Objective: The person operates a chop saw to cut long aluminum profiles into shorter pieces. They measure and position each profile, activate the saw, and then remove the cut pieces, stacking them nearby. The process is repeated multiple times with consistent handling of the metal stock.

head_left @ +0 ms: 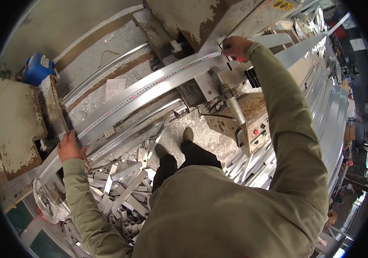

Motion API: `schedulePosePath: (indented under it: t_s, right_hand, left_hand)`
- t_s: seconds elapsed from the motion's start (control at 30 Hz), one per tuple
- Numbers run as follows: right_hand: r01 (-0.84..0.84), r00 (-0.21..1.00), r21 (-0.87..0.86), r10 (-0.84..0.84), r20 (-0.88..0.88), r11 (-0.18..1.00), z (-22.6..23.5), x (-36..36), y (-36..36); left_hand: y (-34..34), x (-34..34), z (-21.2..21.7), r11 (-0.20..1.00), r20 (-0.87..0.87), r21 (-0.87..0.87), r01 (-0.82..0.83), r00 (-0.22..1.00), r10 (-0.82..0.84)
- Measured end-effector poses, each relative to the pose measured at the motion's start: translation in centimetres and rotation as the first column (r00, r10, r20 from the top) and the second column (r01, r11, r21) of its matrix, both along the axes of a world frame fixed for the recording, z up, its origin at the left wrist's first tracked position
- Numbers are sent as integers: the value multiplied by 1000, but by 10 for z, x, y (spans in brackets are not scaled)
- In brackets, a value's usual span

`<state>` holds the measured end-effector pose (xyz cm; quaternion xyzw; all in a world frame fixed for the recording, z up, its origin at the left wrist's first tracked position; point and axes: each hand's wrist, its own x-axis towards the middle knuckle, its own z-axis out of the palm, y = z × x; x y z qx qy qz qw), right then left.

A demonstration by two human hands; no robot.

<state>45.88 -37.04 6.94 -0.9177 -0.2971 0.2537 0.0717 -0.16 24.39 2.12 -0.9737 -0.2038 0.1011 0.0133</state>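
L. hand: (71,147) at L. end of profile, fingers reaching fwd, thumb set apart on near side; cannot tell if it pinches or only steadies the tape.
R. hand: (235,48) at profile's R. end, beside machine head (184,19), fingers curled; exact grip hidden.
Tape measure: (158,81) drawn out lengthwise over the profile btwn both hands, running on past L. hand; markings face up.
Alum. profile: (171,82) silver, approx. diagonal across the machine bed.
Measuring: step in hand, by judgement. Best keep tape taut, flat & parallel to profile edge; seat R. end firmly before reading; read L. end from straight above, as a slanted look skews it.
Clamp cyl.: (234,109) near R. hand; advisable to keep fingers clear.
Control box: (259,131) w/ push-buttons, below clamp; sleeve best kept off same.
Offcuts: (128,189) heaped by L. forearm; footing merits care.
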Motion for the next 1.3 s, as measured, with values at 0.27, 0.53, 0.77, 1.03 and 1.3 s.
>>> schedulePosePath:
  t_s: [0.27, 0.53, 0.77, 1.03, 1.3]
  right_hand:
    - [115, 990, -130, -125, -66, 985, 14, 26, -22]
    - [370, 847, -128, -391, -360, 920, 23, 28, -32]
    - [132, 963, -17, -133, -235, 991, -6, 42, -44]
    - [162, 961, -28, -164, -223, 986, -5, 36, -46]
    - [122, 987, 34, -118, -105, 992, -17, 37, -46]
  left_hand:
    - [9, 5, -12, 1000, -6, -15, 18, 1000, -18]
    - [18, 2, -20, 999, -7, -39, 20, 1000, -20]
    - [20, 3, -22, 999, -18, -32, 13, 1000, -13]
    - [24, 1, -23, 996, -18, -88, 14, 1000, -15]
    - [27, 0, -24, 998, -21, -59, 13, 1000, -14]
